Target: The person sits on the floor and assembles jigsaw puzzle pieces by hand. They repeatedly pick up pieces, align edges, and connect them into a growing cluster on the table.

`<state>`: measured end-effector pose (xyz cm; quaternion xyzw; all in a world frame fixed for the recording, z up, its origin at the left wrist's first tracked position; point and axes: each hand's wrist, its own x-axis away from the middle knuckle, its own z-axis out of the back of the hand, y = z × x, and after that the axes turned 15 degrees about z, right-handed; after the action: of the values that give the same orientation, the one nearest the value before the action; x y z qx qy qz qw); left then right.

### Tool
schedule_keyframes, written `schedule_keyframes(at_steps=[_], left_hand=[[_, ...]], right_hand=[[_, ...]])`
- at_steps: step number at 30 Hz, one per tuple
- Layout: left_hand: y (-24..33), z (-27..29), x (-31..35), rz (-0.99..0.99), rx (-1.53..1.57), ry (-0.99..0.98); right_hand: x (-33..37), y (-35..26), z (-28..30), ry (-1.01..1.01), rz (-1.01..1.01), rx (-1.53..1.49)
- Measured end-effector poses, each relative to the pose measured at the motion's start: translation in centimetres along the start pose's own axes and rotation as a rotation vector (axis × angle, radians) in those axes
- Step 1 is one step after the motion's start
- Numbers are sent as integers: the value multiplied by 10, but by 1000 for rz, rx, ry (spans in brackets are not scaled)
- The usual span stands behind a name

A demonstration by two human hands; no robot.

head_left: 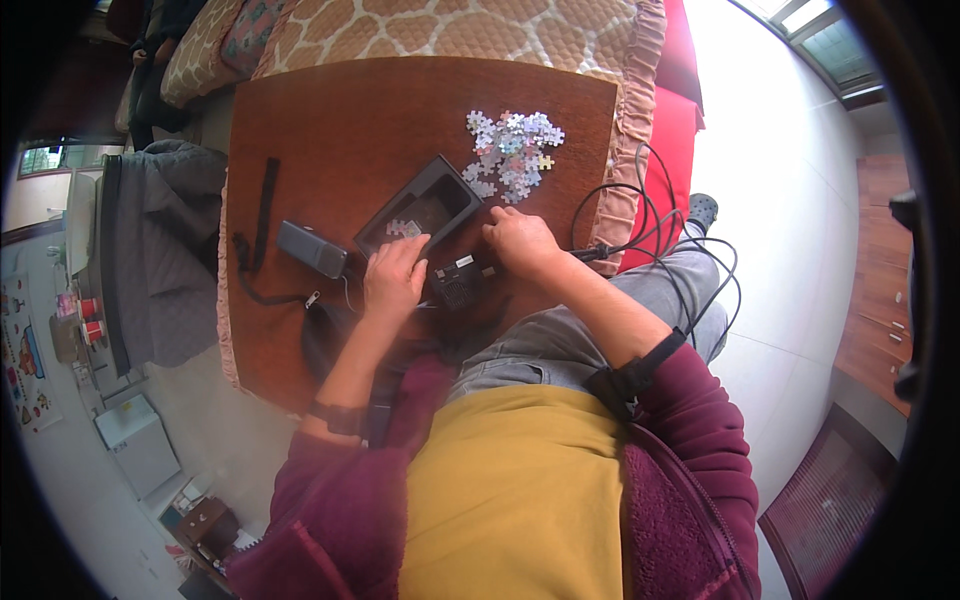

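An open dark box [398,203] lies slanted on the brown table, with a few jigsaw pieces [396,227] inside its near end. My left hand [396,278] reaches over that end, fingers stretched out, the tips beside those pieces. Just right of the box, my right hand [522,240] hovers low with bent fingers drawn together; whatever they hold, if anything, is too small to make out. Beyond it a loose heap of pale jigsaw pieces [515,150] is spread on the table. Between my hands and nearer to me sits a black device [456,284].
A dark grey power bank [312,250] with a cord and a black strap [267,210] lie to the left. Black cables [640,240] loop off the table's right edge. A patterned quilted cover [450,35] borders the far side of the wooden table [330,120].
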<state>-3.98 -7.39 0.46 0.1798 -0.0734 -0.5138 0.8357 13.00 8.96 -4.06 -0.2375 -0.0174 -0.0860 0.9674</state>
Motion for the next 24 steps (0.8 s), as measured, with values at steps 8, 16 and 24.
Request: schedule_keyframes(at_steps=[8,16,24], left_hand=[[61,8,-8,571,946,-482],[91,-2,-15,931,1508,-902],[90,0,-8,797,1281,-693]], right_hand=[[40,7,43,493,-14,-410],[74,-36,60,722,103,-246],[86,-45,52,606,-293,-1017]])
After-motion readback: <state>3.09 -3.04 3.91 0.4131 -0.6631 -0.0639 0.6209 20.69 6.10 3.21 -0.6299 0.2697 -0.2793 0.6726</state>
